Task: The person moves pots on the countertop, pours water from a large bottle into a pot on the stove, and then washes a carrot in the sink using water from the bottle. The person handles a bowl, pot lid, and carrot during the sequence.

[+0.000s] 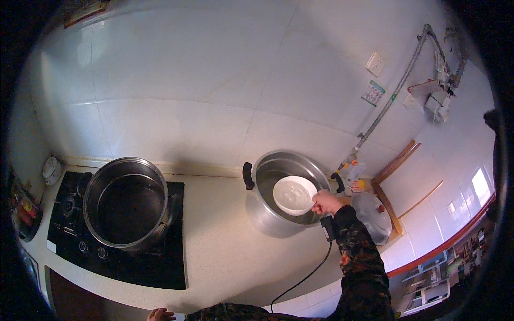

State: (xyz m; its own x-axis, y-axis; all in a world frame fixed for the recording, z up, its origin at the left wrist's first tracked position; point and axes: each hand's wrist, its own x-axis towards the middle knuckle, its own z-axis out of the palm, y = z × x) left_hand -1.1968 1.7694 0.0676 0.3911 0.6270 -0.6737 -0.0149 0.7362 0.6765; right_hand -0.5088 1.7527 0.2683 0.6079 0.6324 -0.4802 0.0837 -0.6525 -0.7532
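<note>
My right hand [326,202] grips the near right rim of a white bowl [277,192]. Clear liquid, apparently water, lies in the bowl with a rippled surface. The bowl is over the mouth of a tall aluminium pot [267,218] with black side handles; whether it touches the liquid inside cannot be told. Only part of my left hand [161,314] shows at the bottom edge, by the counter's front; nothing is visible in it. At the left, a wide stainless steel pot [128,208] without a lid stands on a black gas hob [174,240].
A domed metal lid [371,216] leans right of the aluminium pot. A grey pipe [391,100] runs down the wall to a yellow-handled valve [347,163]. A black cable [307,277] hangs from a small black device at my right wrist. The pale counter [217,240] joins a white wall.
</note>
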